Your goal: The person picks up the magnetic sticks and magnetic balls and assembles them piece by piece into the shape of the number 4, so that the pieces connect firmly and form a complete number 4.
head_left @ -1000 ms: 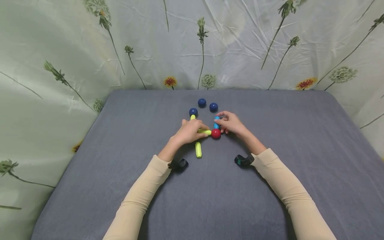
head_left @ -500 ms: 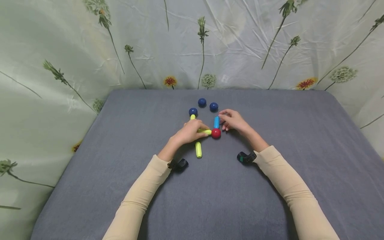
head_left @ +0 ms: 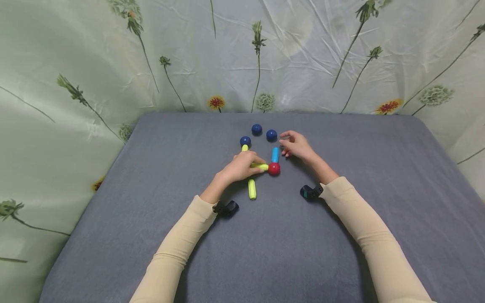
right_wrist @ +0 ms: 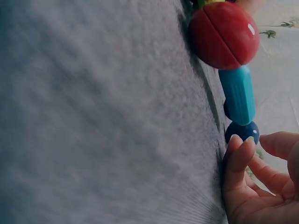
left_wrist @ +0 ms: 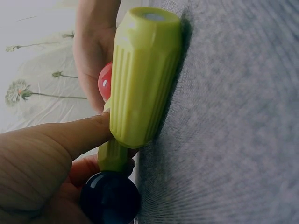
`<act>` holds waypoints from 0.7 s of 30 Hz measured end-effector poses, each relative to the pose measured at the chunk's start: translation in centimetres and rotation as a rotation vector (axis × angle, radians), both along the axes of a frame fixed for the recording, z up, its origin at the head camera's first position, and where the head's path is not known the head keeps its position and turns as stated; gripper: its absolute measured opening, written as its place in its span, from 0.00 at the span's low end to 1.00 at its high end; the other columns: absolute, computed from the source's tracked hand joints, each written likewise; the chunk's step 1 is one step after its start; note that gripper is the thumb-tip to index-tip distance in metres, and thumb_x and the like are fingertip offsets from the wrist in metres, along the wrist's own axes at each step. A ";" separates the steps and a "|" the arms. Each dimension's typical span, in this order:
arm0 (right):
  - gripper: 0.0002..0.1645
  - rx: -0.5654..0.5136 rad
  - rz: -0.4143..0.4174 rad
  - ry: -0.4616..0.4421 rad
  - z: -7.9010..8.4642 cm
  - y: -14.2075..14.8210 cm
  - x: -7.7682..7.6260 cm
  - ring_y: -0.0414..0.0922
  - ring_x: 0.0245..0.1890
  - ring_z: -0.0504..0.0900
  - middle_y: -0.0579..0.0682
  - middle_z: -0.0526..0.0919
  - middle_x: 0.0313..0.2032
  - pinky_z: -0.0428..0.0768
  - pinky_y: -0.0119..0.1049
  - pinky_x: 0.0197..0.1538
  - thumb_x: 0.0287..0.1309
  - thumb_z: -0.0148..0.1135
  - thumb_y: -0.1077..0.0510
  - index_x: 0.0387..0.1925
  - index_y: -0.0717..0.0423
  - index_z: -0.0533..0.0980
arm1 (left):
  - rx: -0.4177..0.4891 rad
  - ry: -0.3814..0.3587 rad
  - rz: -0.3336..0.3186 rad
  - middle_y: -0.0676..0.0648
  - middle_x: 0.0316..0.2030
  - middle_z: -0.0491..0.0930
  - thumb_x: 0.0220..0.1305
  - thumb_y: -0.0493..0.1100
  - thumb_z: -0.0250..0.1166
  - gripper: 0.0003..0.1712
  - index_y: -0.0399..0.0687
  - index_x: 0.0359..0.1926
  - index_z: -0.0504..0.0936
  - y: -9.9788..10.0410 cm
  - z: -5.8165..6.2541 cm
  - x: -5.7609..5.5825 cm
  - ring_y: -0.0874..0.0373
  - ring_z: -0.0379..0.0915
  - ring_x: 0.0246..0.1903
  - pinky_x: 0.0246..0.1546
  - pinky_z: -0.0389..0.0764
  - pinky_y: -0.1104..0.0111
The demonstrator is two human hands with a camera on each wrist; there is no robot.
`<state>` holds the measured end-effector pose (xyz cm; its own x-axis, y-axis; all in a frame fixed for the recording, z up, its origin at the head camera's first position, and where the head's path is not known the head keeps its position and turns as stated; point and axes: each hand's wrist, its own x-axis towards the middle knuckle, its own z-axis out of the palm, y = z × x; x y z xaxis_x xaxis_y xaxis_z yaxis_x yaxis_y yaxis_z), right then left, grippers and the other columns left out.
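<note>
My left hand pinches a yellow stick whose right end meets a red ball. From that ball a light-blue stick points away from me. A dark blue ball sits at the near end of the yellow stick in the left wrist view; in the head view the hand hides it. My right hand holds nothing, its fingers loosely bent just right of another dark blue ball. In the right wrist view, thumb and fingertips are around this blue ball, close to it.
Beyond the left hand, another yellow stick meets a dark blue ball. One more blue ball lies farther back. A loose yellow stick lies nearer me on the grey cloth. A flowered curtain hangs behind.
My right hand has let go of the light-blue stick and moved away to the right and farther back, beside a blue ball. The left hand has kept its grip in place.
</note>
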<state>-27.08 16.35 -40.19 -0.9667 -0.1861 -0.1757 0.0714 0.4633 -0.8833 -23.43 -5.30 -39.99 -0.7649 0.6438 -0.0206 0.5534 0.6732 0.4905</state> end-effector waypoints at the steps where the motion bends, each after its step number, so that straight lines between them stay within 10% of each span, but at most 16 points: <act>1: 0.23 0.002 0.001 0.004 0.0 0.0 -0.1 0.33 0.20 0.75 0.63 0.76 0.43 0.75 0.25 0.27 0.67 0.49 0.57 0.60 0.65 0.65 | 0.000 -0.001 0.000 0.51 0.38 0.83 0.61 0.46 0.63 0.13 0.52 0.47 0.85 0.0 0.0 0.0 0.59 0.71 0.35 0.29 0.62 0.71; 21: 0.29 0.156 0.028 0.051 0.4 -1.2 -1.8 0.37 0.24 0.77 0.63 0.78 0.49 0.77 0.29 0.29 0.65 0.53 0.53 0.66 0.49 0.64 | -0.008 -0.019 0.020 0.50 0.38 0.83 0.62 0.47 0.63 0.14 0.51 0.47 0.84 0.1 0.1 0.1 0.59 0.70 0.34 0.30 0.60 0.69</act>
<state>-28.90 15.15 -39.81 -0.9700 -0.1874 -0.1550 0.0130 0.5965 -0.8025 -23.30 -5.21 -39.89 -0.7769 0.6284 -0.0406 0.5306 0.6879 0.4952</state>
